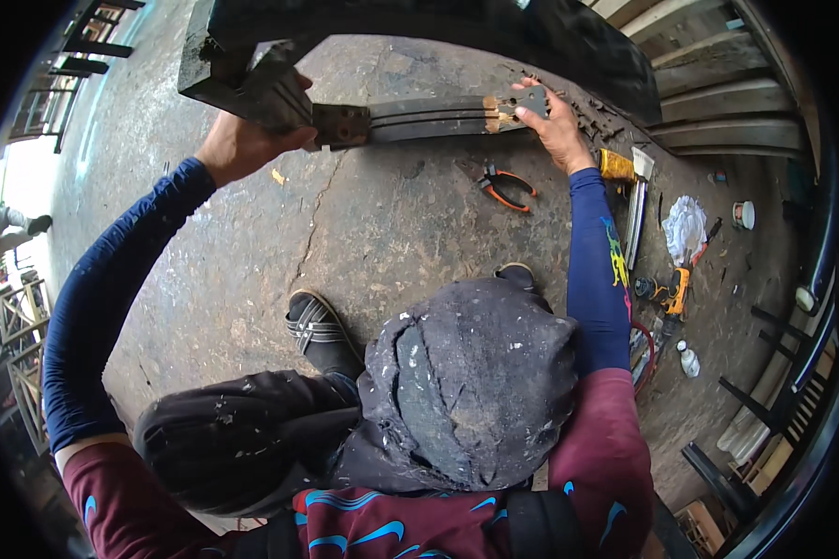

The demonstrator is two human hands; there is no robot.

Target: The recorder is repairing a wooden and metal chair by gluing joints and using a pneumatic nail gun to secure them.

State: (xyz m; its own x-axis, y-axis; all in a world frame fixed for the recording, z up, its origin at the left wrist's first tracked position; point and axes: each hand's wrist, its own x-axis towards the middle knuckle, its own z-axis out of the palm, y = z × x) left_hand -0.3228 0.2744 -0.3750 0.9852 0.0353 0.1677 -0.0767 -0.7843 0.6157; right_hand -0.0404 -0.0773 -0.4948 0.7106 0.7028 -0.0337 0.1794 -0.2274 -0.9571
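A long dark grooved strip [419,119], apparently wood, spans the space between my hands. Near its right end the surface is chipped to pale wood, and a grey plate with holes [529,104] sits at that end. My right hand [561,130] is closed on this end, thumb on top and fingers behind. At the other end is a brown plate with holes [343,125]. Beside it, my left hand [247,144] is closed round the lower corner of a dark wooden frame [270,88]; some of its fingers are hidden behind the wood.
Pliers with orange-and-black handles [508,186] lie on the stained concrete floor [391,224]. To the right are a yellow container [617,166], a crumpled white bag [685,226], a yellow-and-black drill [671,291] and a small white bottle [688,360]. Wooden boards [727,93] stand at the far right.
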